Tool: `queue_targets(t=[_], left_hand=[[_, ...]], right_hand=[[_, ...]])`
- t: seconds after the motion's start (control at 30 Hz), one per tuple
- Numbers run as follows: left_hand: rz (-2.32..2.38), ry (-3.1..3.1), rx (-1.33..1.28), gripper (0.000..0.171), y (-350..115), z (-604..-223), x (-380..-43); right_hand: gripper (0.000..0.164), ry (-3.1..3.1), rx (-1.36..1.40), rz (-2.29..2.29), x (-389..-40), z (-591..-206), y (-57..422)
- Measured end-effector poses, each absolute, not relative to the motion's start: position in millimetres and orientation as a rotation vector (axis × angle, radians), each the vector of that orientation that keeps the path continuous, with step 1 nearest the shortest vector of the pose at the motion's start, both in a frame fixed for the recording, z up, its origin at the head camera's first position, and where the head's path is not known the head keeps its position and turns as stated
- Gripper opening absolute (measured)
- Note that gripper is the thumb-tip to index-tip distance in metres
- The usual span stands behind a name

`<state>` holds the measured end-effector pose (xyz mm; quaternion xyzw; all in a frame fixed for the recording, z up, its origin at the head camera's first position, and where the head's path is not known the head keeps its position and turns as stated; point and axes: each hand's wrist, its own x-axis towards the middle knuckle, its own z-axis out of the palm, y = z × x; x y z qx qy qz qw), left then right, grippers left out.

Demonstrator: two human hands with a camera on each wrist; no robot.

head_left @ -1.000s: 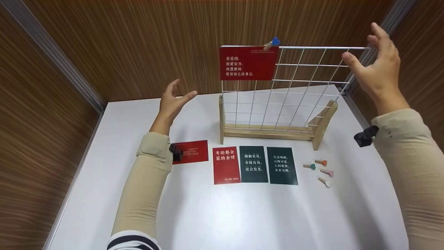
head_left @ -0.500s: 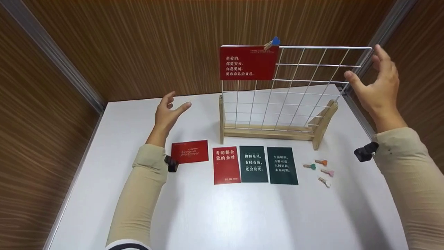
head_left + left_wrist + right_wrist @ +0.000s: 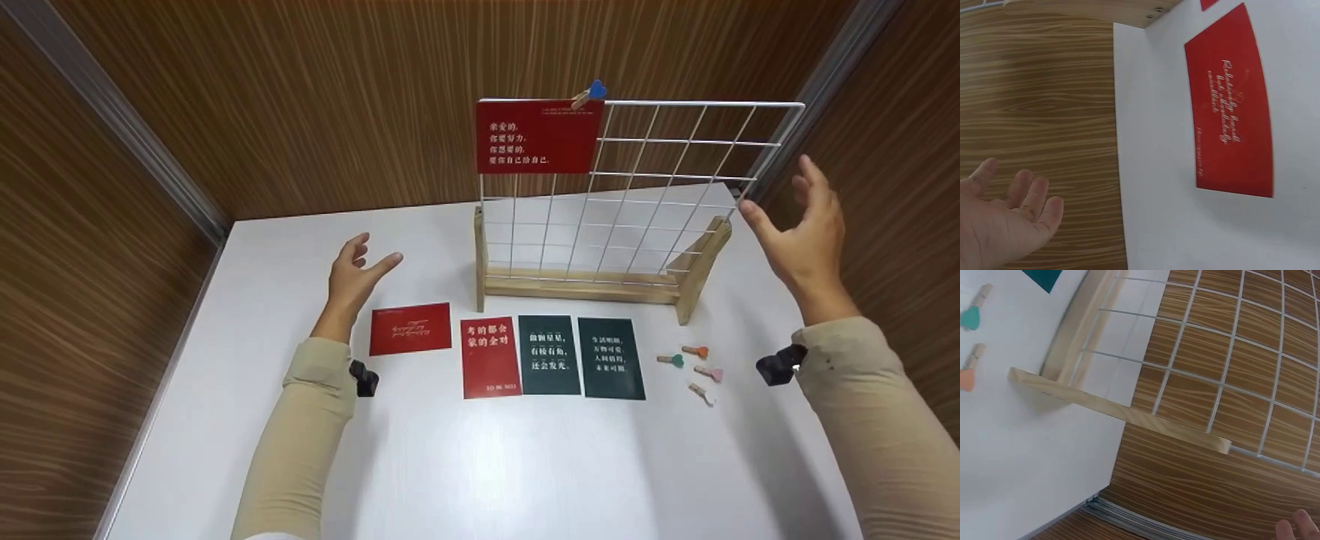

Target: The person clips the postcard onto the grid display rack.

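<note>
My left hand [image 3: 351, 283] hovers above the white table, left of the grid stand, fingers loosely bent and holding nothing. Nearest below it lies a red card [image 3: 410, 328], its script lettering clear in the left wrist view. To the right of the wire grid [image 3: 622, 225], my right hand [image 3: 806, 236] is raised with thumb and fingers spread, gripping nothing. At the grid's upper left hangs another red card [image 3: 536, 139], with a blue heart clothespin [image 3: 589, 94] on the top wire. Only fingertips [image 3: 1301, 526] of the right hand show in the right wrist view.
In front of the wooden base [image 3: 581, 288] lie a red upright card [image 3: 490, 358] and two dark green cards [image 3: 550, 355]. Several small heart clothespins, among them a green one [image 3: 670, 360] and a white one [image 3: 702, 393], lie to their right. Wood-grain walls [image 3: 337, 97] enclose the table.
Both hands have come down and back toward the person; the left has also drifted slightly left. The red card at left, partly covered by the left wrist before, is now fully visible.
</note>
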<state>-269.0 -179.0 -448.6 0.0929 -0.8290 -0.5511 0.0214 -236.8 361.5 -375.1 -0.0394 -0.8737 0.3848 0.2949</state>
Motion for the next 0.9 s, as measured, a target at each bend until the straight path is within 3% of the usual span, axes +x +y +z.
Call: queue_targets(t=[0.5,0.9], left_hand=[[-1.843,-2.553,0.457,0.086,-195,-497,-254],[-1.959,-2.502,0.538,0.088,-199,-515,-246]], right_hand=[[0.080,-2.465,-0.199,1.024,-211,-431,376],[0.082,-2.546,-0.215,1.010,-192,-467,381]])
